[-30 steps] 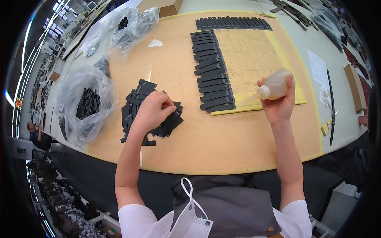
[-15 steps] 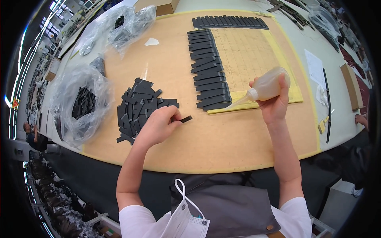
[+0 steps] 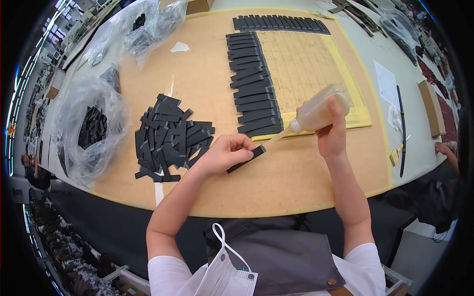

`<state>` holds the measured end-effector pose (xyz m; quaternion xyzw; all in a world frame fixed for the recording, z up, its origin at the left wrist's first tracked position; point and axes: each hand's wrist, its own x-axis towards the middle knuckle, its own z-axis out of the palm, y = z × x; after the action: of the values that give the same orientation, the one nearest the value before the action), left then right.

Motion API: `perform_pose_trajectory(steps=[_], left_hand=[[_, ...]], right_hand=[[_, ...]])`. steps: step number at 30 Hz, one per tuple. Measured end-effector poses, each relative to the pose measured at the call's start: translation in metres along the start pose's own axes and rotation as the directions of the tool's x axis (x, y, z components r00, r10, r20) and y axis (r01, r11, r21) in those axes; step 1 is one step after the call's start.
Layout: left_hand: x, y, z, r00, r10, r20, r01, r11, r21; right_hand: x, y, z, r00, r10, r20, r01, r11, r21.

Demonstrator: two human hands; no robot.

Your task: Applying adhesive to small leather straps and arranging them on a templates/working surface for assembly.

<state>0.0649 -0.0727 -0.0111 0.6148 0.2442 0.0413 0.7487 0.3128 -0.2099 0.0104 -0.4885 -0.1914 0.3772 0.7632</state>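
Between the fingers of my left hand (image 3: pixel 228 154) is a short black strip (image 3: pixel 253 159), held slanted over the table in front of me. My right hand (image 3: pixel 332 129) is wrapped round a translucent squeeze bottle (image 3: pixel 323 109) with yellowish liquid inside. The bottle is tilted, and its thin nozzle points down-left, with the tip at or very near the upper right end of the strip. Left of my left hand lies a loose pile of black strips (image 3: pixel 170 133). Beyond the nozzle, a column of overlapping black strips (image 3: pixel 253 89) runs along the left edge of a yellow-bordered board (image 3: pixel 306 64).
Another row of black strips (image 3: pixel 281 23) lines the board's far edge. Clear plastic bags (image 3: pixel 116 116) with more strips stand at left. A paper sheet (image 3: pixel 387 84), a black rod (image 3: pixel 402 133) and a cardboard box (image 3: pixel 430 108) lie at right, near another person's hand (image 3: pixel 442 148).
My left hand has moved right, away from the pile, with the strip. My right hand has brought the bottle slightly left, and its nozzle now meets the strip's end instead of pointing at the column.
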Motion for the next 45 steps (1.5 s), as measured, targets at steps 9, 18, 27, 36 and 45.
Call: perform_pose_trajectory(steps=[9, 18, 27, 36, 45], left_hand=[[0.0, 0.0, -0.001, 1.0, -0.014, 0.009, 0.014, 1.0, -0.021], [0.0, -0.004, -0.003, 1.0, -0.014, -0.005, 0.014, 0.999, -0.039], [-0.001, -0.001, -0.001, 1.0, -0.011, -0.001, 0.011, 0.999, -0.046], [0.0, 0.0, -0.003, 1.0, -0.018, -0.006, 0.018, 0.999, -0.05], [-0.011, 0.002, -0.011, 0.956, 0.26, 0.137, -0.247, 0.963, -0.108]], right_hand=[[-0.002, 0.005, 0.005, 1.0, 0.011, -0.005, -0.011, 1.0, 0.006], [-0.002, 0.006, 0.001, 1.0, 0.005, -0.013, -0.006, 0.997, -0.079], [-0.003, 0.0, 0.008, 1.0, 0.0, -0.027, -0.001, 0.999, -0.048], [-0.001, -0.001, 0.002, 1.0, 0.028, 0.011, -0.027, 0.99, -0.14], [-0.005, -0.014, 0.011, 0.998, 0.026, -0.058, -0.024, 0.999, 0.041]])
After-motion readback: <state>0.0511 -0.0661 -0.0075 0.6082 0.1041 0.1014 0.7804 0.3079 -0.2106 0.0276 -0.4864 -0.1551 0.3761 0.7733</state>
